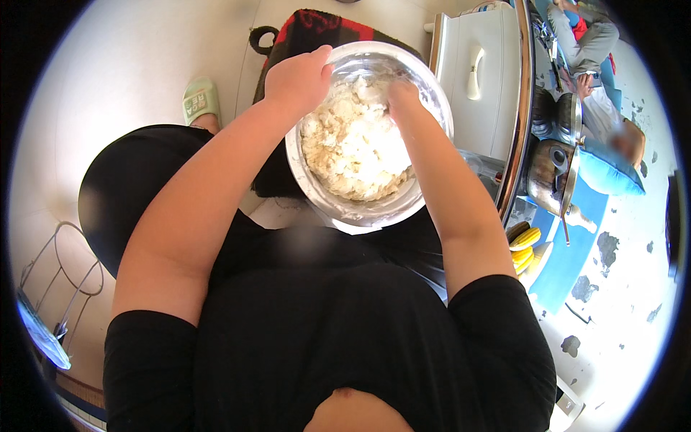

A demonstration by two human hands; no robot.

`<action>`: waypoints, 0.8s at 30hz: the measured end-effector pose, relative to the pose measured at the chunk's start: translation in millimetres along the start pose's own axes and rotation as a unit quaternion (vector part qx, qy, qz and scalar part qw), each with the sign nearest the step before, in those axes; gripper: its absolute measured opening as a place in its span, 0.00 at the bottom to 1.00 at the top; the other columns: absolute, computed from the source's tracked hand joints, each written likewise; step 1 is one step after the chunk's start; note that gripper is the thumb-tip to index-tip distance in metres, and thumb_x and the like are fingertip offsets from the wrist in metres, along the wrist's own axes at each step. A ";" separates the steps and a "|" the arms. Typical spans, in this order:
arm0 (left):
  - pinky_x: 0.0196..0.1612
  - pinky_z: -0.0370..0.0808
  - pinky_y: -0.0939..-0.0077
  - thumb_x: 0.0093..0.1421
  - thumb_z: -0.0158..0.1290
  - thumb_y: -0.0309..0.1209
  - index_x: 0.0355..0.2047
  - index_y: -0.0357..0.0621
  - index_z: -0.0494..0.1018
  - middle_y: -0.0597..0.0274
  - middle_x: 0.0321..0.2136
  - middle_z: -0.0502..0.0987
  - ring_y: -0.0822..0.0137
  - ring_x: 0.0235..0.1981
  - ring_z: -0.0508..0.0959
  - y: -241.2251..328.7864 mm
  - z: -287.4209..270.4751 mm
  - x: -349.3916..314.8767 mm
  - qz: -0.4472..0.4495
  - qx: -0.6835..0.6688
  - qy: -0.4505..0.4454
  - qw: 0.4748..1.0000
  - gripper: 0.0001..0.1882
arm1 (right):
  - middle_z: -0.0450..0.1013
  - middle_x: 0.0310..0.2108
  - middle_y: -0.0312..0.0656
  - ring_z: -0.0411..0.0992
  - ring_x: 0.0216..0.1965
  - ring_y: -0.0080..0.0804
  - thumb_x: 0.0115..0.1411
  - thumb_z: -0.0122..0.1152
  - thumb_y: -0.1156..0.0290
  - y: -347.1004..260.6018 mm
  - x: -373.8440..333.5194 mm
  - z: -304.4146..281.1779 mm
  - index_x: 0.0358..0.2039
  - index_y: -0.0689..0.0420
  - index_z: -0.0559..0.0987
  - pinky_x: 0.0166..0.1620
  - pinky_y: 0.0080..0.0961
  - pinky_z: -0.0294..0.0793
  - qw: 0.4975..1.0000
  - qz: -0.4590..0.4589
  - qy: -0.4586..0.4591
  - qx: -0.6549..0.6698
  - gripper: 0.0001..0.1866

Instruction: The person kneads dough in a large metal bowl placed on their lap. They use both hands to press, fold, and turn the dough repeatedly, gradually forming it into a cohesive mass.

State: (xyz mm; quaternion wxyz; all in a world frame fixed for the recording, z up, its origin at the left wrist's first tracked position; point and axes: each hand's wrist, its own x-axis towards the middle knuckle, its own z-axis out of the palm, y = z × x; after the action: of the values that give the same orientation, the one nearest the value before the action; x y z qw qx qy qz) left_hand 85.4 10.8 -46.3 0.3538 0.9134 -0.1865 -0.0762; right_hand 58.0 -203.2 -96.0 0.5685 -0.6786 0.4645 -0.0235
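A wide metal bowl stands in front of me, tilted slightly, between my legs. Rough, lumpy pale dough with dry flour patches fills much of it; strong light washes out its right part. My left hand is closed over the bowl's left far rim, thumb toward the inside. Inside the bowl, at the far right side of the dough, my right hand is curled into the mass, its fingertips largely hidden.
A red and black cloth-covered seat lies beyond the bowl. To the right are a white drawer cabinet, a pot, yellow bananas and a person sitting farther off. A wire rack stands at left.
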 end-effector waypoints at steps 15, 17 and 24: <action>0.32 0.70 0.60 0.61 0.36 0.38 0.42 0.51 0.68 0.57 0.27 0.76 0.53 0.31 0.74 -11.3 10.4 -1.8 -0.002 -0.028 0.078 0.997 0.14 | 0.74 0.26 0.47 0.71 0.27 0.31 0.53 0.52 0.68 -24.3 -4.4 15.4 0.28 0.66 0.76 0.33 0.26 0.70 0.987 -0.127 -0.043 -0.085 0.12; 0.32 0.70 0.60 0.61 0.36 0.38 0.42 0.51 0.68 0.57 0.26 0.75 0.53 0.31 0.74 -13.6 12.4 -1.7 -0.005 -0.026 0.081 0.996 0.14 | 0.74 0.27 0.52 0.72 0.32 0.43 0.51 0.50 0.73 -30.0 -32.2 35.3 0.25 0.65 0.75 0.35 0.32 0.71 0.935 -0.225 -0.053 -0.269 0.08; 0.31 0.69 0.60 0.61 0.36 0.39 0.42 0.52 0.67 0.57 0.26 0.75 0.53 0.30 0.74 -14.2 9.0 -1.8 -0.022 -0.019 0.069 0.997 0.14 | 0.73 0.33 0.54 0.72 0.36 0.48 0.46 0.52 0.76 -42.3 -62.7 54.6 0.33 0.59 0.77 0.42 0.34 0.71 0.753 -0.341 -0.280 -0.488 0.12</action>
State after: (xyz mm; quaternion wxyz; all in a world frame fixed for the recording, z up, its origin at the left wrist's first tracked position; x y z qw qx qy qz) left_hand 85.4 15.5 -62.5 0.3812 0.9135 -0.1398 -0.0247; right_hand 78.5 -124.4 -50.6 0.2191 -0.9533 -0.0294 0.2056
